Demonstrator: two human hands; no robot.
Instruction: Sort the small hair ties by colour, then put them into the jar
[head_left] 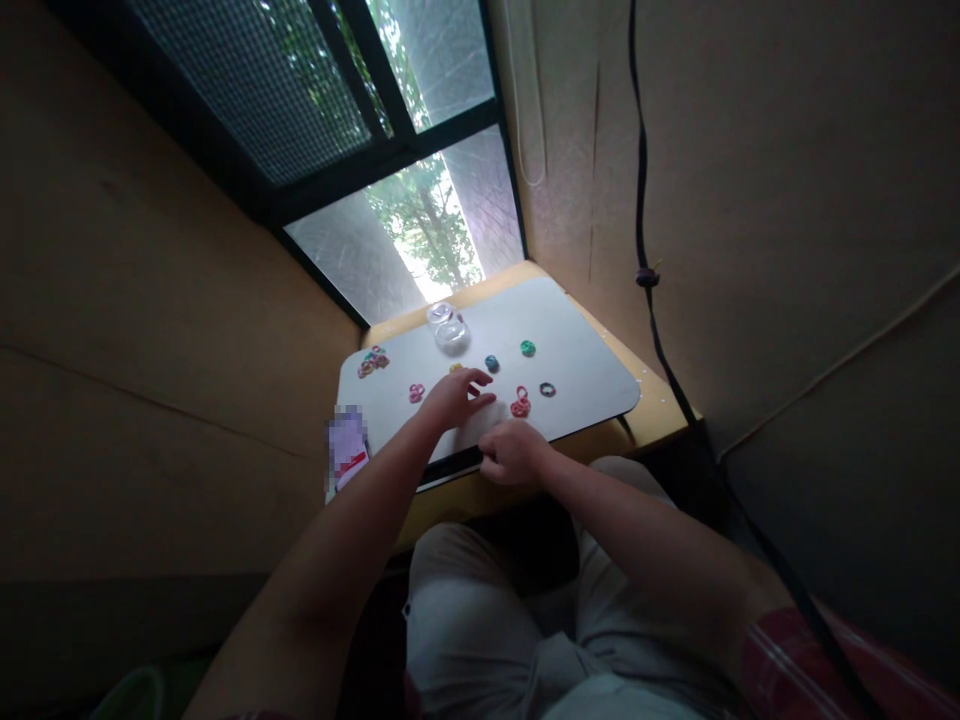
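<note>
My left hand (459,396) reaches over the white tabletop (585,350), fingers stretched and apart, with nothing visible in them. Beside it, at the near edge, my right hand (514,452) is curled closed; what it holds, if anything, is hidden. Small coloured rings, like hair ties, lie around in groups by colour. A yellow group (456,368) is partly behind my left hand. Nearby are pink rings (416,393), blue rings (491,363), green rings (528,348), red rings (520,405) and dark rings (547,390). A mixed pile (373,361) sits at the far left.
A clear plastic container (450,328) stands at the back, by the window (427,220). At the table's left edge lies a blurred-out purple item (346,445). The white top rests on a wooden surface (660,405). A black cable (642,180) hangs along the right wall.
</note>
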